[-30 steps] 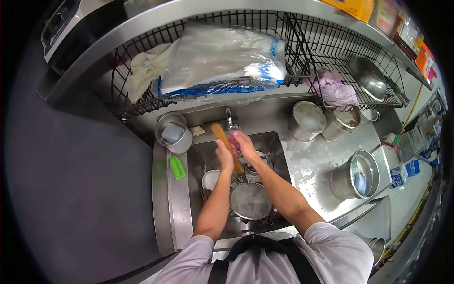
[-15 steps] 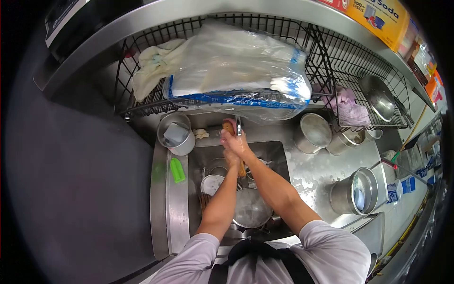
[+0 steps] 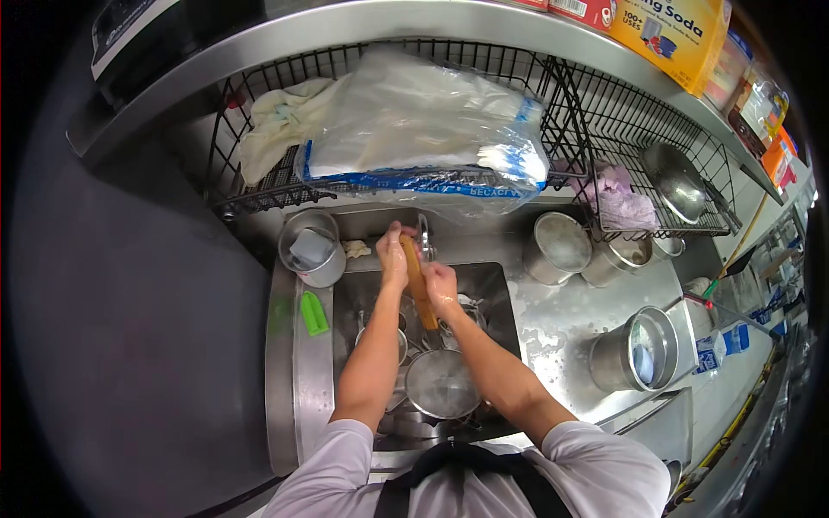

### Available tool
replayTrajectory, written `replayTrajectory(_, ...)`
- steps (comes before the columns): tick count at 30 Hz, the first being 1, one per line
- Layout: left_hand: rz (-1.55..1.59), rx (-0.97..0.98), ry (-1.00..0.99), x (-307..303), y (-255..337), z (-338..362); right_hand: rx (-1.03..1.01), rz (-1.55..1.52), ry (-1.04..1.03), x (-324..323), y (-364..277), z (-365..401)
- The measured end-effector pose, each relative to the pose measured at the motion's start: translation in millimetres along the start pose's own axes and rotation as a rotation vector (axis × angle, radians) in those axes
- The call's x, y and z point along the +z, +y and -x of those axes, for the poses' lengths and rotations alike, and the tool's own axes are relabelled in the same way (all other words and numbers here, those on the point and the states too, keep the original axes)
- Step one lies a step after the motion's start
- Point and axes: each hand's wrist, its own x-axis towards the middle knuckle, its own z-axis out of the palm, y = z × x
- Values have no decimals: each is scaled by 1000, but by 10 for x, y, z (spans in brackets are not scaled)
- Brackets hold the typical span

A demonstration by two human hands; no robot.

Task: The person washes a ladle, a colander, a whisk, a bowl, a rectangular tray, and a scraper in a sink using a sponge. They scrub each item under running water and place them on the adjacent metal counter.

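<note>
I hold a metal mesh strainer (image 3: 442,384) over the sink (image 3: 492,285) by its long wooden handle (image 3: 418,278), which points up toward the faucet (image 3: 424,236). My left hand (image 3: 393,255) is closed around the handle's upper end; something pinkish shows at its fingers, too small to name. Lower down the same handle, closer to the mesh bowl, is the grip of my right hand (image 3: 442,285). Below the strainer, the sink holds several metal bowls and utensils.
A metal pot (image 3: 311,250) with a grey object inside and a green tool (image 3: 313,312) sit on the sink's left rim. Steel pots (image 3: 560,246) (image 3: 635,350) stand on the wet counter at right. A wire rack (image 3: 604,112) overhead holds a plastic bag (image 3: 414,129), cloths and a ladle.
Both hands were bunched at the handle's top by the faucet; now my right hand has slid down the handle while my left stays at the top. The view shifted slightly.
</note>
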Motion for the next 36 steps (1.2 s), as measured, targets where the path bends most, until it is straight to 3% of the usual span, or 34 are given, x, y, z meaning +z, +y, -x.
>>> replayTrajectory(1, 19, -113, -55, -91, 42, 36, 175, -344, 41, 25, -22, -33)
replayTrajectory(3, 73, -114, 61, -137, 39, 115, 529, -1023, 117, 70, -66, -105)
replayTrajectory(4, 96, -119, 112, -159, 35, 143, 617, -1213, 98, 44, -75, -108)
replayTrajectory(8, 211, -285, 267, -244, 70, 188, 649, -1293, -13, 181, -439, 46)
replayTrajectory(10, 280, -242, 118, -436, -152, 85, 712, -1293, -91, 295, -840, 147)
replayTrajectory(11, 311, -219, 44, -671, -425, -99, 614, -1238, -168, 318, -1029, 157)
replayTrajectory(13, 333, -263, 60, -530, -135, 58, 418, -1128, -318, 371, -1368, 64)
replayTrajectory(15, 262, -214, 53, -394, 128, 163, 342, -832, -335, 394, -1563, -133)
replayTrajectory(16, 195, -137, 24, -419, 162, 100, 300, -684, -342, 385, -1693, -183)
replayTrajectory(19, -335, -5, -293, -560, 249, -87, 248, -260, -616, 52, -2122, -148)
replayTrajectory(21, -618, 125, -398, -493, 311, -163, 159, -257, -581, 39, -1979, -206)
replayTrajectory(22, -760, 191, -450, -478, 292, -205, 125, -394, -578, 19, -1926, -103)
replayTrajectory(24, -790, 169, -337, -525, -102, -315, 122, -564, -594, -31, -1829, 95)
replayTrajectory(26, -431, -3, -251, -513, -377, -223, 182, -624, -634, -124, -1745, 272)
replayTrajectory(27, -60, -151, -216, -481, -427, -135, 202, -575, -596, -189, -1687, 328)
replayTrajectory(29, 233, -290, -188, -395, -529, 167, 245, -480, -520, -355, -1520, 432)
replayTrajectory(33, -175, -282, -219, -112, -628, 631, 277, -198, -237, -530, -933, 310)
replayTrajectory(36, -312, -294, -208, 15, -761, 706, -15, -14, 49, -414, -280, 19)
